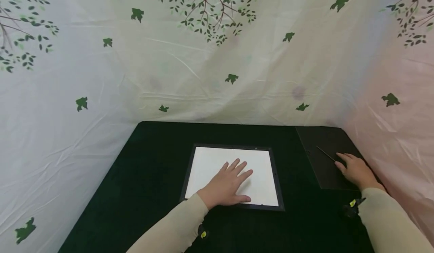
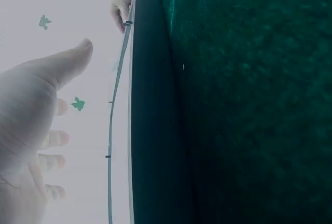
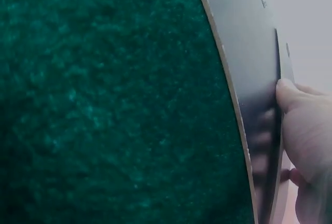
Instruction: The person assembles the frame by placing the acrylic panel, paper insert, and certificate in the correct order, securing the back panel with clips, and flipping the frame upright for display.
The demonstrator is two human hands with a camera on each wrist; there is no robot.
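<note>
Right hand [image 1: 357, 172]: thumb and forefinger at the near end of a thin dark straight rod [image 1: 326, 154] over a dark rectangular board [image 1: 326, 175]; pinch unconfirmed. Left hand [image 1: 226, 185]: fingers spread over a white black-framed rectangular panel [image 1: 205, 162]. Rod judged light, stiff; best gripped mid-length.

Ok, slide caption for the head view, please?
Left grip spread over a dark-framed white panel, right grip at a thin strip by a dark board, on dark green cloth.

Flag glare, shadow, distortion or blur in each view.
Head: faint shadow beside the left hand on the white panel; left wrist: pale backdrop washed out; right wrist: dark board bows, likely lens distortion, with hazy reflections; green cloth soft.
</note>
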